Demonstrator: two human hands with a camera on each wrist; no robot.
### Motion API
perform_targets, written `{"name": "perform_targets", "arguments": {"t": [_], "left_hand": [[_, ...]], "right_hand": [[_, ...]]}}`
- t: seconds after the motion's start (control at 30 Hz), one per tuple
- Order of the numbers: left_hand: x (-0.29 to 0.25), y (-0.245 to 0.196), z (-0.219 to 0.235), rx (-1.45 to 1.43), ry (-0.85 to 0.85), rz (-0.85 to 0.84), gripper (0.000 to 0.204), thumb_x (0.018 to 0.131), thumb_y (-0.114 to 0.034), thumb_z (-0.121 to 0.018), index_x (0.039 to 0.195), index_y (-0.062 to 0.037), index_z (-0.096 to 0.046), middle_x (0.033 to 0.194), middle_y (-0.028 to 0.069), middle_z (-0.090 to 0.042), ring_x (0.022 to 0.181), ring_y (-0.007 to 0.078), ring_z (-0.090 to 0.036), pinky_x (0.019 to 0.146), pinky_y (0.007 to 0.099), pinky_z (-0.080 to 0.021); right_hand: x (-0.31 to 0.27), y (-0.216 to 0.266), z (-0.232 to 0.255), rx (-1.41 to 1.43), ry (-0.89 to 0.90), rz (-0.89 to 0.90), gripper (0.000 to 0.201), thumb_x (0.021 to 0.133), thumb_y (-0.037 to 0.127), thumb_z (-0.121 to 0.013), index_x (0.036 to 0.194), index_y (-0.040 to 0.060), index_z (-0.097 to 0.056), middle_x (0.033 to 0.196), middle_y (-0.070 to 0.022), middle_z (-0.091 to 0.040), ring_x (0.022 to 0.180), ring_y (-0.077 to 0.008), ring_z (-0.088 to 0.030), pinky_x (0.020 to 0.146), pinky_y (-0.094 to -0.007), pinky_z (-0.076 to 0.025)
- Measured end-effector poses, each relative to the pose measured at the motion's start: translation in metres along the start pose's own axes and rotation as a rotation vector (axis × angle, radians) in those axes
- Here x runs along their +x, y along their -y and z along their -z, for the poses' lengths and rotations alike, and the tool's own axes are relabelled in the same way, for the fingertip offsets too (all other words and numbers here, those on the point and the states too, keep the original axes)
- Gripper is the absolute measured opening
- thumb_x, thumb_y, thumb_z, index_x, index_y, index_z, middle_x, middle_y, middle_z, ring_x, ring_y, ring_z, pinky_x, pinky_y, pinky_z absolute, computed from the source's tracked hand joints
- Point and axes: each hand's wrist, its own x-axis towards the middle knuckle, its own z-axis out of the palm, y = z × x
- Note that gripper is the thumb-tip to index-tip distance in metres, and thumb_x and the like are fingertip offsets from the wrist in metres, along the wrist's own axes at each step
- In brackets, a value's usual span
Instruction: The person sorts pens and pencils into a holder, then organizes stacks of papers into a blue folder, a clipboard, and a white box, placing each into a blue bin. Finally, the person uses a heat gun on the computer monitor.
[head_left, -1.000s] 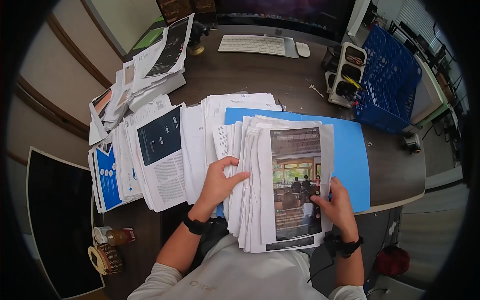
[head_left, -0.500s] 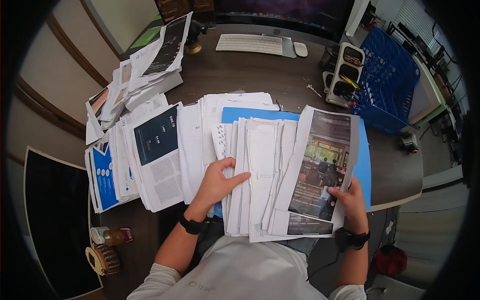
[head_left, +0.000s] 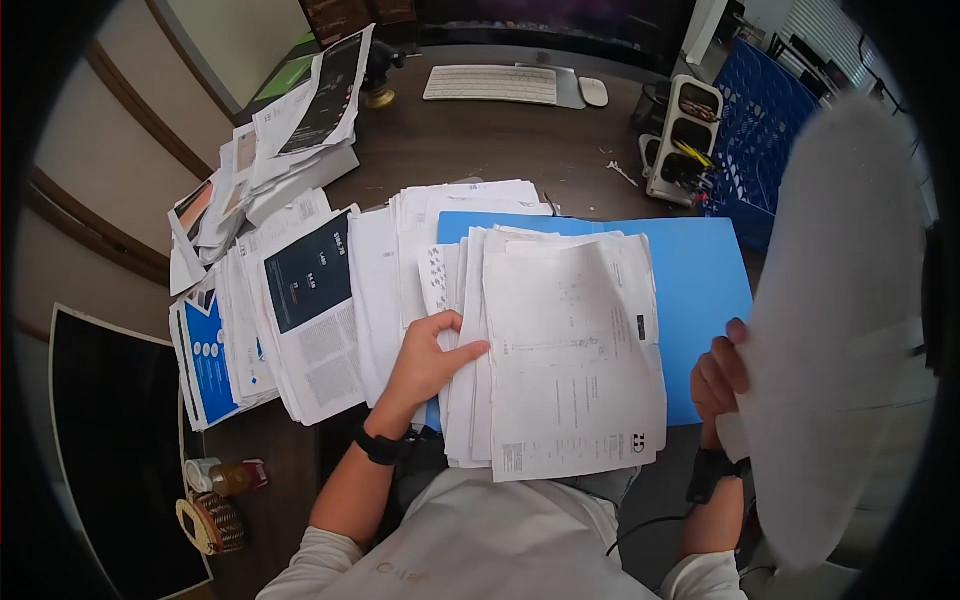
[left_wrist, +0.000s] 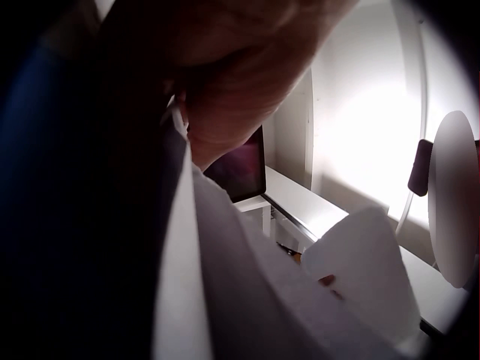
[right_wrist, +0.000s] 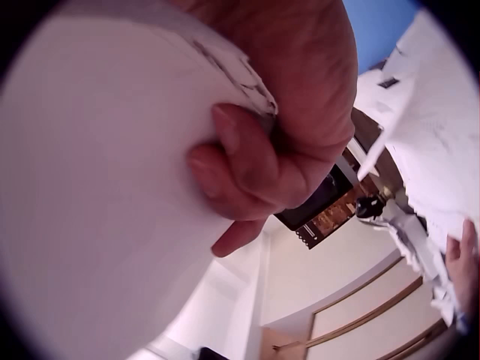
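In the head view my left hand (head_left: pixel 425 365) grips the left edge of a thick stack of papers (head_left: pixel 575 370), its thumb lying on top. A printed white page with a small dark mark faces up on the stack. Off to the right, my right hand (head_left: pixel 720 380) holds a lifted white sheet (head_left: pixel 830 330), its blank side showing. The right wrist view has curled fingers (right_wrist: pixel 247 165) against that paper. Beneath the stack lies a blue folder (head_left: pixel 700 300). In the left wrist view the left hand (left_wrist: pixel 232 97) looms dark above paper edges.
More papers (head_left: pixel 320 330) spread left of the stack, with a crumpled pile (head_left: pixel 240 200) behind them. Farther back are a keyboard (head_left: pixel 490 84), a mouse (head_left: pixel 593 92), a pen organizer (head_left: pixel 685 140) and a blue mesh tray (head_left: pixel 765 120). A jar (head_left: pixel 235 480) and a woven basket (head_left: pixel 210 525) stand at lower left.
The right hand has swung the photo-printed sheet off the stack to the right and turned it, uncovering a white printed page. The left hand has kept its hold on the stack.
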Motion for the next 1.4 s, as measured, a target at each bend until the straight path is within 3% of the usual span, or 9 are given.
{"name": "perform_targets", "arguments": {"t": [0.03,0.1,0.17,0.2,0.33,0.57,0.77,1.2,1.4], "left_hand": [[0.000,0.003,0.001,0.005,-0.005,-0.015,0.028,0.084,-0.013,-0.081,0.080,-0.0014,-0.056,0.078,0.0046,-0.066,0.074,0.0077,-0.058,0.068,0.0251,-0.050],[-0.001,0.003,0.001,-0.006,-0.009,0.008,0.029,0.083,-0.013,-0.082,0.080,-0.0018,-0.055,0.078,0.0046,-0.066,0.074,0.0076,-0.058,0.068,0.0250,-0.051],[0.000,-0.001,0.001,-0.016,0.004,0.026,0.030,0.083,-0.014,-0.082,0.080,-0.0022,-0.054,0.078,0.0046,-0.066,0.075,0.0074,-0.058,0.068,0.0249,-0.051],[-0.001,-0.005,0.000,-0.025,0.007,0.048,0.030,0.083,-0.014,-0.082,0.080,-0.0022,-0.054,0.078,0.0046,-0.066,0.075,0.0072,-0.058,0.068,0.0249,-0.051],[-0.001,0.001,-0.001,-0.022,-0.012,-0.026,0.029,0.084,-0.014,-0.082,0.080,-0.0023,-0.056,0.078,0.0044,-0.066,0.073,0.0074,-0.058,0.067,0.0237,-0.050],[-0.003,-0.007,-0.001,-0.017,-0.006,0.078,0.026,0.091,-0.017,-0.076,0.083,0.0008,-0.060,0.079,0.0031,-0.067,0.073,0.0063,-0.059,0.066,0.0229,-0.050],[-0.001,0.006,-0.004,-0.287,-0.134,0.165,0.027,0.099,-0.021,-0.065,0.098,0.0063,-0.068,0.076,-0.0010,-0.064,0.072,0.0054,-0.054,0.067,0.0223,-0.046],[-0.015,-0.021,-0.020,0.363,0.088,-0.164,0.031,0.096,-0.029,-0.067,0.092,-0.0008,-0.077,0.108,0.0228,-0.063,0.084,0.0332,-0.066,0.077,0.0384,-0.053],[-0.009,-0.021,-0.013,0.509,0.073,-0.138,0.034,0.101,-0.033,-0.060,0.109,-0.0033,-0.075,0.113,0.0223,-0.064,0.096,0.0352,-0.068,0.086,0.0387,-0.052]], "right_hand": [[0.022,0.002,-0.034,0.060,0.468,-0.078,0.044,0.105,0.029,-0.049,0.133,-0.0043,-0.047,0.087,-0.0119,-0.062,0.053,-0.0150,-0.053,0.048,-0.0247,-0.043],[0.021,0.016,-0.073,-0.185,0.378,-0.081,0.048,0.102,0.031,-0.052,0.132,-0.0076,-0.047,0.087,-0.0132,-0.062,0.058,-0.0128,-0.055,0.048,-0.0251,-0.042],[0.025,0.007,-0.120,-0.944,-0.463,-0.321,0.049,0.101,0.034,-0.054,0.131,-0.0050,-0.050,0.091,-0.0125,-0.063,0.060,-0.0110,-0.055,0.049,-0.0250,-0.042],[0.022,-0.045,-0.089,-0.944,-0.478,0.283,0.039,0.101,0.025,-0.058,0.128,-0.0023,-0.054,0.090,-0.0078,-0.064,0.062,-0.0097,-0.054,0.053,-0.0228,-0.041],[0.017,-0.024,-0.025,-1.478,-0.314,0.102,0.030,0.096,0.007,-0.064,0.125,-0.0003,-0.061,0.101,-0.0027,-0.069,0.084,-0.0108,-0.063,0.076,-0.0277,-0.053],[0.011,0.000,-0.045,-0.020,0.393,-0.119,0.043,0.106,0.031,-0.048,0.121,-0.0099,-0.049,0.082,-0.0179,-0.059,0.062,-0.0197,-0.058,0.040,-0.0283,-0.042],[-0.041,0.000,0.030,-0.719,-0.680,-0.011,0.036,0.099,0.026,-0.065,0.122,0.0000,-0.056,0.084,-0.0082,-0.060,0.066,-0.0172,-0.058,0.055,-0.0263,-0.044],[-0.005,-0.076,-0.052,-1.620,-0.225,0.115,0.036,0.086,-0.001,-0.072,0.118,-0.0034,-0.057,0.083,-0.0071,-0.067,0.063,-0.0131,-0.060,0.060,-0.0289,-0.050],[-0.029,-0.067,-0.008,-1.393,-0.517,0.043,0.041,0.087,0.002,-0.074,0.124,-0.0016,-0.055,0.099,-0.0084,-0.068,0.088,-0.0122,-0.063,0.079,-0.0304,-0.052]]}}
